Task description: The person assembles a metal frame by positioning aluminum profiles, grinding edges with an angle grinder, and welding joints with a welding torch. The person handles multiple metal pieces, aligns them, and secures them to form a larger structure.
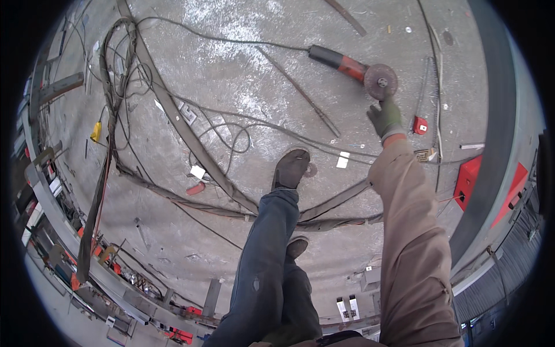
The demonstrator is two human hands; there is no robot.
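An angle grinder [348,66] with a dark handle and a red body lies on the concrete floor. Its round disc [381,81] faces up, and a cord runs from the handle's end. My right hand [386,120], in a green glove, reaches down at the disc's near edge. Thumb and fingers are apart, with nothing visibly held; whether a fingertip touches the disc I cannot tell. A brown sleeve covers that arm. My left hand is out of view.
Thick wrapped cables [191,137] and thinner cords cross the floor on the left and by my feet. A thin metal bar [298,91] lies left of the grinder. To the right are a red tape measure [420,125], a red box [467,182] and a long steel beam [500,115].
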